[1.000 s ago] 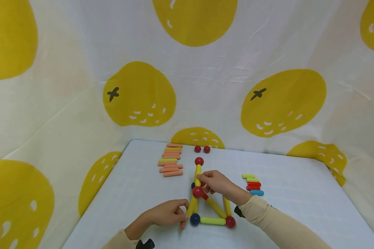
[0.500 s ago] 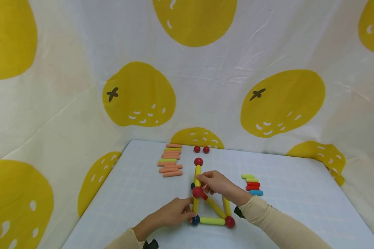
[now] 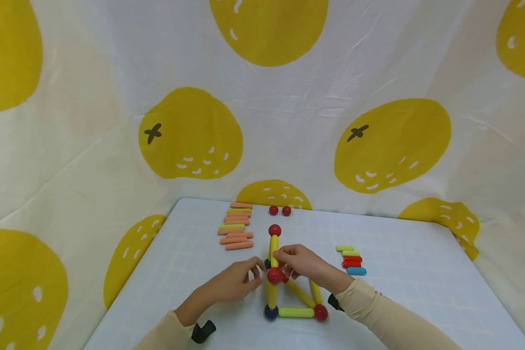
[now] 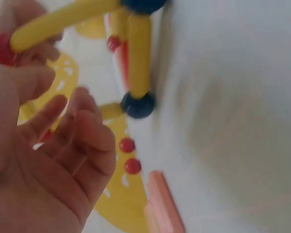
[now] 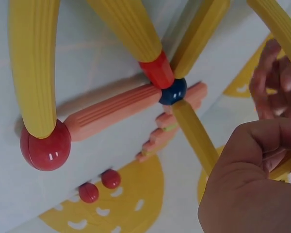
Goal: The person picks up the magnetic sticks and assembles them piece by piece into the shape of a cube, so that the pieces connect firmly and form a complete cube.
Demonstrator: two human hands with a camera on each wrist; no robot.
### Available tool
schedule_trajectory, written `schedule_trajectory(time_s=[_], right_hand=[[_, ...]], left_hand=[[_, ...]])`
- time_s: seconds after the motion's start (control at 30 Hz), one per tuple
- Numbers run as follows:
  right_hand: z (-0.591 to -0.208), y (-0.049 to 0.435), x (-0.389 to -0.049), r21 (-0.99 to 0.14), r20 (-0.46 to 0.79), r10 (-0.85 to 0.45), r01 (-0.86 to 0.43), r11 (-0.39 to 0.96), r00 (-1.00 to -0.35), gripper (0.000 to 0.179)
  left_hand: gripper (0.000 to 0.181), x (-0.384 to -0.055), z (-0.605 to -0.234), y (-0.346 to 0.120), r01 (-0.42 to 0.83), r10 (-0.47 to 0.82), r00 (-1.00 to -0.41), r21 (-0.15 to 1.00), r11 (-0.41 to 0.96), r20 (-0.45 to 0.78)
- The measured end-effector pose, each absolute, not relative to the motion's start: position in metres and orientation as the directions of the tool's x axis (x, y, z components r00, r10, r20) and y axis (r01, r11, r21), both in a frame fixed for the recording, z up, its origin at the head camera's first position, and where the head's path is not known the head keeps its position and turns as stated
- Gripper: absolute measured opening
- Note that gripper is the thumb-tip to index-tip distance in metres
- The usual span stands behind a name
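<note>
A frame of magnetic sticks and balls stands before me in the head view. My right hand (image 3: 306, 265) pinches a yellow stick (image 3: 274, 241) between a far red ball (image 3: 274, 230) and a nearer raised red ball (image 3: 274, 275). Below the nearer ball, a yellow upright stick (image 3: 271, 294) meets a dark blue ball (image 3: 271, 312). From there a light green stick (image 3: 295, 312) runs to another red ball (image 3: 321, 312). My left hand (image 3: 234, 281) hovers left of the raised ball, fingers loosely bent and holding nothing. The right wrist view shows an orange stick (image 5: 114, 109) in the base.
Orange sticks (image 3: 238, 246) lie in a column at the back left, with several yellow and green ones. Two loose red balls (image 3: 280, 210) sit near the back edge. Short green, red and blue sticks (image 3: 356, 271) lie to the right. A fruit-print curtain (image 3: 288, 121) hangs behind the table.
My left hand touched the yellow upright and the blue ball, then let go and rose beside the raised red ball. The upright, earlier tilted, stands straighter. My right hand kept its pinch.
</note>
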State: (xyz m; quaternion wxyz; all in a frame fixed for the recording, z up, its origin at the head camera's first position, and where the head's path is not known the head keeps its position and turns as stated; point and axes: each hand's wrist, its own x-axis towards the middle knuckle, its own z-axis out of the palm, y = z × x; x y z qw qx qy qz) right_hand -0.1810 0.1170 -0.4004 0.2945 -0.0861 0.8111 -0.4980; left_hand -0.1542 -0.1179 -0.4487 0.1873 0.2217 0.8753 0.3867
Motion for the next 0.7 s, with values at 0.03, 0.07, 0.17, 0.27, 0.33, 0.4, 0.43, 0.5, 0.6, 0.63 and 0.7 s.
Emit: schedule_trajectory(time_s=[0.03,0.07,0.17,0.27,0.33,0.4,0.43,0.5,0.6,0.63,0.7], right_hand=[[-0.401,0.118,-0.180,-0.859,-0.391,-0.437,0.151,0.488,-0.810,0.037],[-0.401,0.118,-0.180,-0.861,-0.390,-0.441,0.150,0.486,-0.809,0.036],[-0.402,0.119,-0.176,-0.866,-0.392,-0.454,0.155,0.475,-0.800,0.036],[-0.403,0.120,-0.172,-0.869,-0.403,-0.478,0.162,0.468,-0.781,0.038],[-0.405,0.121,-0.169,-0.868,-0.408,-0.489,0.161,0.470,-0.771,0.040],[-0.407,0.123,-0.167,-0.865,-0.412,-0.490,0.160,0.476,-0.768,0.041],[-0.408,0.125,-0.165,-0.862,-0.411,-0.488,0.154,0.483,-0.770,0.042],[-0.411,0.131,-0.162,-0.854,-0.417,-0.483,0.149,0.499,-0.770,0.041],[-0.416,0.144,-0.156,-0.836,-0.407,-0.497,0.095,0.540,-0.766,0.036],[-0.417,0.150,-0.154,-0.823,-0.395,-0.506,0.050,0.566,-0.767,0.033],[-0.419,0.161,-0.147,-0.771,-0.370,-0.525,-0.061,0.634,-0.767,0.028]], left_hand=[[0.030,-0.160,-0.444,-0.119,0.251,0.511,-0.851,0.761,0.599,-0.122],[0.032,-0.167,-0.441,-0.119,0.256,0.488,-0.868,0.758,0.599,-0.093],[0.045,-0.183,-0.438,-0.115,0.244,0.446,-0.893,0.769,0.591,-0.059],[0.058,-0.197,-0.445,-0.108,0.207,0.452,-0.887,0.796,0.569,-0.092],[0.060,-0.204,-0.453,-0.103,0.187,0.457,-0.881,0.801,0.569,-0.119],[0.058,-0.208,-0.459,-0.098,0.166,0.454,-0.880,0.802,0.574,-0.143],[0.057,-0.209,-0.462,-0.096,0.157,0.447,-0.881,0.797,0.584,-0.154],[0.052,-0.211,-0.466,-0.092,0.135,0.432,-0.883,0.781,0.610,-0.184],[0.045,-0.213,-0.469,-0.088,0.107,0.420,-0.880,0.765,0.635,-0.225],[0.043,-0.213,-0.470,-0.088,0.101,0.419,-0.877,0.762,0.640,-0.236],[0.039,-0.215,-0.471,-0.088,0.102,0.425,-0.872,0.760,0.642,-0.243]])
